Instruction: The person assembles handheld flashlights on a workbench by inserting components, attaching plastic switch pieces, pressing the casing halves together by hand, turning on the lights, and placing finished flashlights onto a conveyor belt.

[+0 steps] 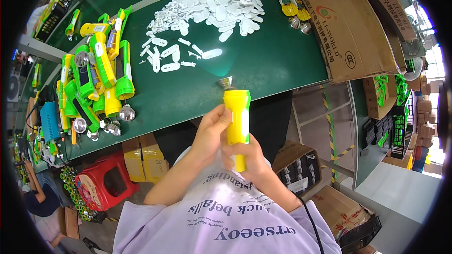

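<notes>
Head view | holds yellow-and-green flashlight (237, 129) at near edge of green table (278, 61) | grips with closely wrapped left hand (213, 124) and right hand (247, 154) | appears to have casing (237, 99) joined, but reflector (227, 83) (over that table) not yet seated

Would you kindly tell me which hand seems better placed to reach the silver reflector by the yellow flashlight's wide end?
Probably the left hand: it grips the yellow flashlight higher up, nearer the silver reflector, while the right hand holds lower down.
</notes>
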Action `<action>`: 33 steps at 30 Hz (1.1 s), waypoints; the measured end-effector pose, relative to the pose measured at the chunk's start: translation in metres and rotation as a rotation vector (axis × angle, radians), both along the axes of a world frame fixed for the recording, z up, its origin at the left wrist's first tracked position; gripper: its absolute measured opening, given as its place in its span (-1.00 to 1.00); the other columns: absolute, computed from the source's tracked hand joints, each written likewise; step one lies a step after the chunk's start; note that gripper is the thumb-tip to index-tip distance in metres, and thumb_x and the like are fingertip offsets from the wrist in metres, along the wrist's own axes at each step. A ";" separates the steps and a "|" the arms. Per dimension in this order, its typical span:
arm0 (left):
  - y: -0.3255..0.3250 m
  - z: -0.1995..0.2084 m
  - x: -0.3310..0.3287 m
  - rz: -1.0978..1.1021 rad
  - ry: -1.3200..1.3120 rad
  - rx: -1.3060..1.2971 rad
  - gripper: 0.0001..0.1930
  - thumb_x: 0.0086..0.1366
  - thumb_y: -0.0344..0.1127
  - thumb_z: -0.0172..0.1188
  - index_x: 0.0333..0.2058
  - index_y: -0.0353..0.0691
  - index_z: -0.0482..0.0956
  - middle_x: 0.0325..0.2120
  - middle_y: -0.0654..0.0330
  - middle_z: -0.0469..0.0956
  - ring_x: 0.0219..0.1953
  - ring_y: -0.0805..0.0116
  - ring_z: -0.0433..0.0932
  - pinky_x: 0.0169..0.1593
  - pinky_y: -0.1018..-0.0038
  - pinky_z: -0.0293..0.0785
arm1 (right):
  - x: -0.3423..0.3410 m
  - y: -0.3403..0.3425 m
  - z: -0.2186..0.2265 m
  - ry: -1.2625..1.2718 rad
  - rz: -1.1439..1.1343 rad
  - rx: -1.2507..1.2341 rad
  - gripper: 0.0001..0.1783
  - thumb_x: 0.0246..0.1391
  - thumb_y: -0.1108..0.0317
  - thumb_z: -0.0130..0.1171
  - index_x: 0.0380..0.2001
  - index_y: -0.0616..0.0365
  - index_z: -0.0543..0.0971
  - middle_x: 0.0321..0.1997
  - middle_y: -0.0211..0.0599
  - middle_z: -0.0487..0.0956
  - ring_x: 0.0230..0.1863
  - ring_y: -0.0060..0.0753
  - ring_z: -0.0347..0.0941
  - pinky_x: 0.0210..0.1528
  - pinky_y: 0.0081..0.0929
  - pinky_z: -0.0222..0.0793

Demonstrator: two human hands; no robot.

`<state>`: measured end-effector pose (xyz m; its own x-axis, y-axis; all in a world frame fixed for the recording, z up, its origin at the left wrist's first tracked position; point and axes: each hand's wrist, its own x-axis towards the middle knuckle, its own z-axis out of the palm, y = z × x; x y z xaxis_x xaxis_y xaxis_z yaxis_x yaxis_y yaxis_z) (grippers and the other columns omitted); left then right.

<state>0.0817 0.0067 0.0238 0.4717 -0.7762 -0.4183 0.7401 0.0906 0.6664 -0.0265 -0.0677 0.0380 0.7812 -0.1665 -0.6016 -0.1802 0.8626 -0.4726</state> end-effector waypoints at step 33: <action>0.018 0.124 0.130 -0.656 -1.841 0.676 -0.43 0.11 0.07 0.31 -0.11 -0.34 0.52 -0.27 -0.10 0.58 -0.26 -0.14 0.57 -0.15 0.14 0.47 | 0.042 -0.130 0.077 -0.306 -0.158 -1.712 -0.45 -0.26 0.33 0.39 -0.10 0.25 0.57 -0.23 -0.13 0.62 -0.23 -0.26 0.57 -0.11 -0.36 0.47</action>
<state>0.2116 0.0243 0.1482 0.3579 -0.9270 -0.1126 -0.8733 -0.3749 0.3111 0.0157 -0.1978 0.1154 0.7379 -0.4810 0.4734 0.1112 -0.6052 -0.7883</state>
